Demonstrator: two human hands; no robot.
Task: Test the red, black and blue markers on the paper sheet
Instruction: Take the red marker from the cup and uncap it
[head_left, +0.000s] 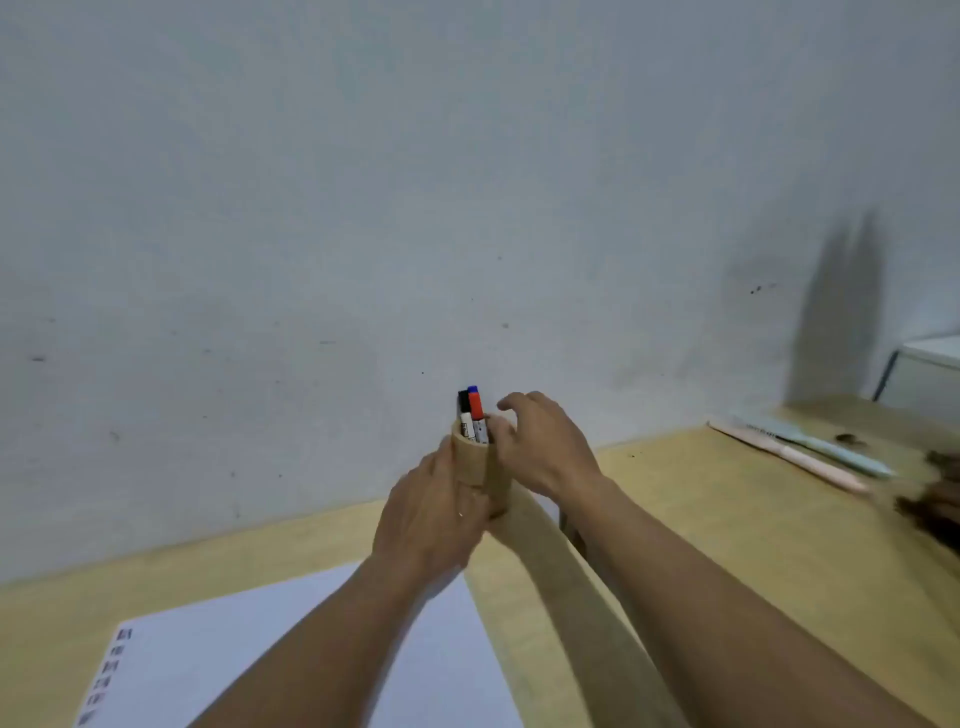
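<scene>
The left hand (436, 512) is wrapped around a brown cup (475, 465) and holds it tight near the back edge of the table (727, 519), close to the wall. The right hand (540, 447) is at the cup's other side with its fingers curled loosely over the rim; it is open and holds nothing yet, though its thumb seems to touch the cup. Three markers stand upright in the cup, side by side. The red marker (475, 408) is in front, the black marker (462, 402) is at its left, and the blue marker (472, 389) peeks out behind them. Each one has a colored cap on top and a white body with some small print that is too blurry to read. I think they are light, hard and a bit smooth, so they should slide out easily. The best place to pinch one looks like the cap or just under it, since the rest is down inside the cup. The cup looks light too, so it is good that one hand keeps it steady. The paper sheet (208, 665) lies flat at the front left of the table, white, with dark print down its left edge. It looks thin and floppy, so it may slip when a marker pushes on it. Two pens (810, 452), one pink and one pale blue, lie near the right back corner, well apart from the cup.
</scene>
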